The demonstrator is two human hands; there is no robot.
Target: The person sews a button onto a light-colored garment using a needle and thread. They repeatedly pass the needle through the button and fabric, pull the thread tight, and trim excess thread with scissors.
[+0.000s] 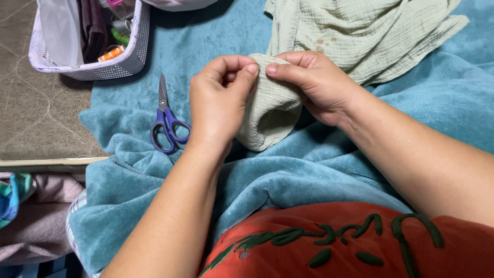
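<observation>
Both forearms reach forward; left hand (218,100) and right hand (314,82) pinch pale green cloth (270,116) between fingertips.

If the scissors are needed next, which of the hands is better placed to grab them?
Probably the left hand. The purple-handled scissors lie on the teal blanket just beside it, on its outer side. The right hand would have to cross over. Both pinch the pale green cloth.

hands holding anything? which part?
Yes. Left hand and right hand both pinch the folded top edge of the pale green crinkled cloth between thumb and fingers. The purple-handled scissors lie untouched.
</observation>
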